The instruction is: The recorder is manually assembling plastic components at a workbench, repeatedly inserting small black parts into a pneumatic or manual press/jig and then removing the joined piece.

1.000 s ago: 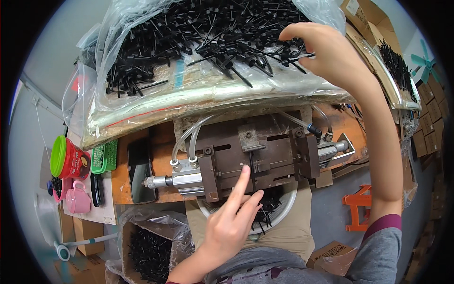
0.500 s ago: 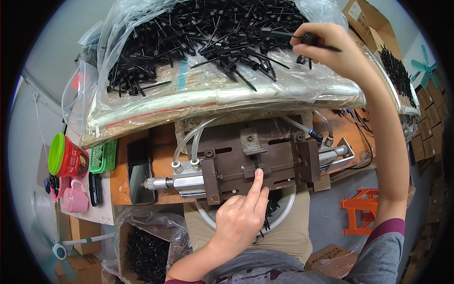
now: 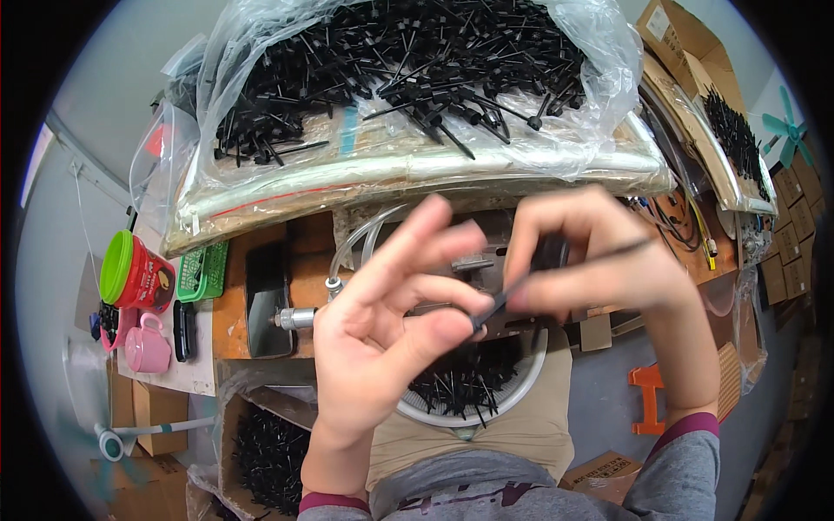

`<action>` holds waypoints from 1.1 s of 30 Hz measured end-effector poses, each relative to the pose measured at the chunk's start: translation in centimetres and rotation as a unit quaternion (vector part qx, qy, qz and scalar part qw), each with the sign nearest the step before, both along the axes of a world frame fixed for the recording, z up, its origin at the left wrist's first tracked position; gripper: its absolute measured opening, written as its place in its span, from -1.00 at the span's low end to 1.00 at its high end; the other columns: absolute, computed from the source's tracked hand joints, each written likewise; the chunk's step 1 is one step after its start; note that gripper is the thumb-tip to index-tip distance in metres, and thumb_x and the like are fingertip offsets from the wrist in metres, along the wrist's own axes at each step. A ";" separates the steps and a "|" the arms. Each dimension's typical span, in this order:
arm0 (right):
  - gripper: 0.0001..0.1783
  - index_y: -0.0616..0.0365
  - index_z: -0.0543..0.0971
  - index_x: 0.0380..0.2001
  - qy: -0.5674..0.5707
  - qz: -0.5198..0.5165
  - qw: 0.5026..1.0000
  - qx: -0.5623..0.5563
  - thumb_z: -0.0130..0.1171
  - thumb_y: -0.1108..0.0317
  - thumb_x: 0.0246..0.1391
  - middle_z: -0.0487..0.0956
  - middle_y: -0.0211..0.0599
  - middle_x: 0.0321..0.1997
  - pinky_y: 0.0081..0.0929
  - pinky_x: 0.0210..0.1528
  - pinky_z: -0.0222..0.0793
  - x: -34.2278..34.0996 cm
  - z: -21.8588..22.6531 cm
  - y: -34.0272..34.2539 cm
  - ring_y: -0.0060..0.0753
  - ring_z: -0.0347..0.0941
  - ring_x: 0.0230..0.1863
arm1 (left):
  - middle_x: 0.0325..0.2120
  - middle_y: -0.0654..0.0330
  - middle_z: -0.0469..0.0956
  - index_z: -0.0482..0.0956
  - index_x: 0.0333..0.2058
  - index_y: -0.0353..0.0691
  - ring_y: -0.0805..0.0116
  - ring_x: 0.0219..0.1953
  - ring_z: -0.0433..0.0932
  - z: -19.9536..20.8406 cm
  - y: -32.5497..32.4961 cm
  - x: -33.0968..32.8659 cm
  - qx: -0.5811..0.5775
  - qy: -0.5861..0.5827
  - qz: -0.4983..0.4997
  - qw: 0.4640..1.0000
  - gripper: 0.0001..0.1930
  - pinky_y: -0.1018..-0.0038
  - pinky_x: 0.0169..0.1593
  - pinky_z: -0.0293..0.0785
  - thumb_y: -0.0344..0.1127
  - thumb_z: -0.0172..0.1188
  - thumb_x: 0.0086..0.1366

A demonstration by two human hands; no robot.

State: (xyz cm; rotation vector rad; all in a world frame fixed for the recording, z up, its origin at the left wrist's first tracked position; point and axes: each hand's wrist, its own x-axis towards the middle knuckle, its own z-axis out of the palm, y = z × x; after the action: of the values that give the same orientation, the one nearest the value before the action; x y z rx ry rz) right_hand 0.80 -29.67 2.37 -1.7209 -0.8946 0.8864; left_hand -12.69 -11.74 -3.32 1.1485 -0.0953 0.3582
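Note:
Over the clamping fixture, my two hands meet at a black plastic part with a thin stem point(image 3: 549, 250). Thumb and index finger of my left hand point(image 3: 369, 334) pinch its narrow end, while the other fingers spread upward. My right hand point(image 3: 599, 260) is closed around the blockier body, with a dark stem sticking out to the right; motion blurs it. Behind the hands, most of the fixture is hidden; a metal air cylinder end point(image 3: 300, 318) shows at its left. Below, a round white basket point(image 3: 532, 375) on my lap holds many similar black parts.
A large heap of black parts point(image 3: 400, 69) lies on plastic sheeting across the far side. At left are a phone-like dark slab point(image 3: 268, 300), a green basket point(image 3: 208, 273), a red tub point(image 3: 143, 276) and a pink mug point(image 3: 148, 347). An orange stool point(image 3: 647, 399) stands right.
My right hand has come from the heap down to the middle with a black part. My left hand has lifted off the fixture and now pinches that part's end.

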 end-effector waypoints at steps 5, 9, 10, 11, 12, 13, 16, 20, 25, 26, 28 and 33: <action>-0.88 0.22 0.61 -0.37 0.080 0.001 0.997 0.005 0.35 0.47 0.02 0.61 -0.49 -0.51 -0.78 -0.58 0.31 -1.8 -2.8 -1.5 -0.79 0.48 -0.58 | -0.05 -0.16 0.53 0.60 -0.03 -0.52 0.13 -0.10 0.64 -0.2 0.1 -3.1 0.161 0.016 -0.014 0.987 -0.40 0.37 -0.19 0.74 -0.14 0.50 0.09; -0.88 0.25 0.59 -0.38 0.137 -0.022 0.990 0.027 0.34 0.50 0.01 0.61 -0.45 -0.50 -0.83 -0.59 0.30 -2.7 -4.0 -1.7 -0.79 0.48 -0.58 | 0.10 -0.12 0.44 0.54 0.08 -0.48 0.14 0.05 0.58 -1.2 -1.0 -4.0 0.306 -0.001 -0.039 0.951 -0.28 0.38 0.03 0.66 -0.43 0.60 -0.12; -0.88 0.25 0.59 -0.38 0.145 -0.018 0.989 0.030 0.35 0.50 0.01 0.61 -0.45 -0.49 -0.83 -0.59 0.31 -2.8 -4.3 -1.7 -0.78 0.49 -0.57 | 0.05 -0.11 0.49 0.58 0.04 -0.46 0.16 -0.03 0.62 -1.3 -1.3 -4.3 0.295 0.030 -0.044 0.954 -0.38 0.40 -0.01 0.68 -0.58 0.53 -0.08; -0.87 0.25 0.59 -0.38 0.152 -0.015 0.988 0.034 0.35 0.50 0.01 0.62 -0.44 -0.49 -0.83 -0.59 0.32 -2.9 -4.6 -1.8 -0.78 0.49 -0.57 | 0.02 -0.10 0.52 0.61 0.00 -0.45 0.19 -0.10 0.64 -1.4 -1.4 -4.8 0.250 0.062 -0.050 0.965 -0.43 0.41 -0.05 0.68 -0.60 0.51 -0.08; -0.87 0.24 0.59 -0.38 0.156 -0.021 0.987 0.038 0.36 0.49 0.01 0.62 -0.43 -0.47 -0.83 -0.58 0.32 -3.0 -4.8 -2.0 -0.78 0.49 -0.56 | -0.01 -0.09 0.55 0.64 -0.03 -0.44 0.22 -0.16 0.67 -1.4 -1.3 -5.2 0.205 0.093 -0.056 0.973 -0.47 0.42 -0.08 0.68 -0.61 0.50 -0.07; -0.86 0.24 0.59 -0.38 0.160 -0.026 0.986 0.042 0.37 0.48 0.01 0.63 -0.42 -0.46 -0.83 -0.58 0.32 -3.0 -5.0 -2.2 -0.77 0.50 -0.55 | -0.04 -0.09 0.56 0.65 -0.05 -0.44 0.25 -0.22 0.68 -1.5 -0.9 -5.4 0.238 0.042 -0.061 0.968 -0.49 0.45 -0.13 0.68 -0.60 0.50 -0.07; -0.86 0.23 0.59 -0.37 0.157 -0.066 0.984 0.052 0.37 0.49 -0.01 0.63 -0.41 -0.43 -0.82 -0.57 0.34 -3.3 -4.9 -3.0 -0.77 0.51 -0.53 | -0.10 -0.10 0.60 0.68 -0.11 -0.43 0.29 -0.27 0.68 -2.4 0.1 -5.5 0.298 -0.068 -0.035 0.951 -0.54 0.52 -0.24 0.66 -0.54 0.53 -0.07; -0.86 0.22 0.60 -0.37 0.156 -0.086 0.982 0.063 0.36 0.50 -0.02 0.63 -0.43 -0.41 -0.81 -0.54 0.36 -3.8 -5.4 -2.9 -0.77 0.51 -0.50 | -0.15 -0.06 0.63 0.69 -0.16 -0.40 0.30 -0.26 0.68 -1.5 -3.5 -5.7 0.212 0.029 0.061 0.975 -0.60 0.52 -0.25 0.69 -0.57 0.51 -0.06; -0.85 0.21 0.60 -0.36 0.199 -0.057 0.977 0.047 0.36 0.53 -0.04 0.63 -0.46 -0.42 -0.80 -0.52 0.42 -3.8 -6.2 -2.8 -0.78 0.53 -0.44 | -0.18 0.06 0.65 0.73 -0.16 -0.29 0.38 -0.31 0.66 -2.1 -2.5 -5.3 0.416 -0.027 0.060 0.907 -0.61 0.58 -0.32 0.66 -0.62 0.47 -0.05; -0.84 0.21 0.60 -0.36 0.211 -0.048 0.975 0.047 0.36 0.54 -0.04 0.63 -0.46 -0.42 -0.80 -0.52 0.42 -3.7 -6.2 -2.9 -0.78 0.53 -0.44 | -0.19 0.08 0.66 0.74 -0.17 -0.27 0.40 -0.33 0.65 -2.0 -2.5 -5.3 0.443 -0.030 0.071 0.893 -0.61 0.59 -0.32 0.65 -0.61 0.47 -0.06; -0.84 0.21 0.60 -0.35 0.226 -0.032 0.973 0.045 0.36 0.54 -0.04 0.63 -0.45 -0.41 -0.79 -0.52 0.43 -3.6 -6.3 -3.0 -0.77 0.53 -0.44 | -0.18 0.13 0.67 0.76 -0.19 -0.23 0.43 -0.37 0.63 -2.4 -1.5 -5.3 0.513 -0.085 0.056 0.852 -0.60 0.60 -0.33 0.61 -0.59 0.49 -0.10; -0.84 0.21 0.59 -0.34 0.221 -0.057 0.972 0.060 0.38 0.54 -0.01 0.62 -0.46 -0.41 -0.79 -0.53 0.38 -3.5 -6.0 -3.5 -0.78 0.50 -0.47 | -0.19 0.07 0.68 0.76 -0.36 -0.23 0.42 -0.44 0.63 -2.3 -1.5 -5.6 0.403 -0.126 0.032 0.906 -0.75 0.58 -0.33 0.56 -0.54 0.46 -0.12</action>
State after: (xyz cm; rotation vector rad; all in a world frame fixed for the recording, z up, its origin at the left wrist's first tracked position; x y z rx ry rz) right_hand -2.73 -33.19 -3.60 -1.3776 -0.5334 1.0613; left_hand -18.30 -13.26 -5.60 1.9230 -0.4686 0.5487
